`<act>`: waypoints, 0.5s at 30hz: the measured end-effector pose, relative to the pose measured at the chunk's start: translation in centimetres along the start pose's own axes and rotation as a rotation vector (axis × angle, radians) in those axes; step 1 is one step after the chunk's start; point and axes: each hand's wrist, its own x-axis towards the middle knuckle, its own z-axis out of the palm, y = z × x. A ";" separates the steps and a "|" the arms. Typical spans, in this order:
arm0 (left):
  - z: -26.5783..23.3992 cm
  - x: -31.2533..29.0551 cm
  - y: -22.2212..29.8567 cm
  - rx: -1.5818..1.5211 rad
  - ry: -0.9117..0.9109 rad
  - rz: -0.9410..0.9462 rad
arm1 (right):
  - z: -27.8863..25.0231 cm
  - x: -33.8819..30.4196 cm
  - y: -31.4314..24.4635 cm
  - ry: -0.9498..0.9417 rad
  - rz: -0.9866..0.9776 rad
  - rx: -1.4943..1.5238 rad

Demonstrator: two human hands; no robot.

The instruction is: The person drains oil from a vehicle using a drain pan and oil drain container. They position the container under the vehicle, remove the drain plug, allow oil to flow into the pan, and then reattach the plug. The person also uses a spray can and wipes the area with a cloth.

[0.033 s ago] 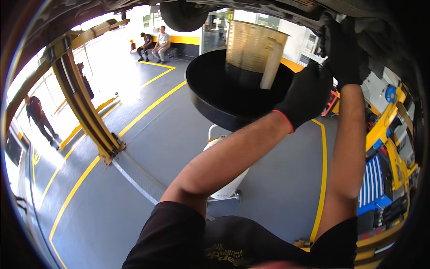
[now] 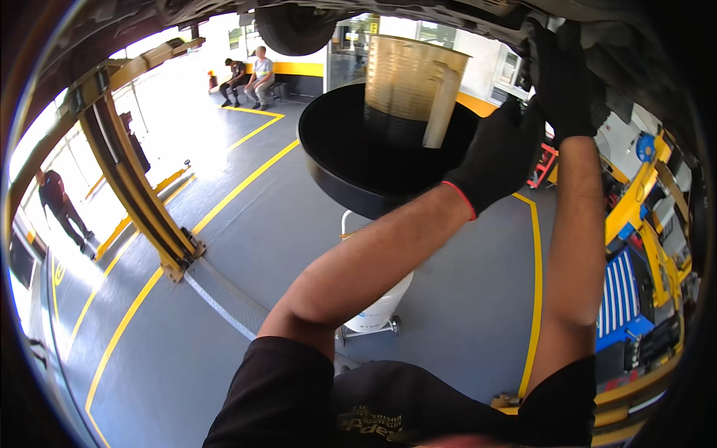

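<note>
My right hand [image 2: 571,86], in a black glove, reaches up against the dark underside of a raised car [image 2: 448,10]. Its fingers blend into the shadowed parts there. Just below and left of it is my left hand [image 2: 499,158], gloved in black with a red cuff, its fingers curled near the right hand. What they grip, if anything, is too dark to make out. Left of my hands, a translucent measuring jug [image 2: 407,78] with dark lower contents stands upright in a wide black drain pan [image 2: 340,183]. My left forearm passes in front of the pan's near side.
Beneath the pan is a white wheeled tank [image 2: 381,310]. A yellow lift post [image 2: 134,179] rises at left, and a car wheel [image 2: 295,30] hangs overhead. Two people sit on a far bench; another person [image 2: 63,205] stands at left. A blue tool cabinet [image 2: 624,302] is at right.
The view has shifted slightly, so the jug, pan and lift post sit a little further left. Both hands stay up at the car's underside.
</note>
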 end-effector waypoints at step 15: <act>-4.3 10.7 -4.1 0.845 -0.375 0.850 | 0.6 2.1 -3.2 0.389 0.181 0.377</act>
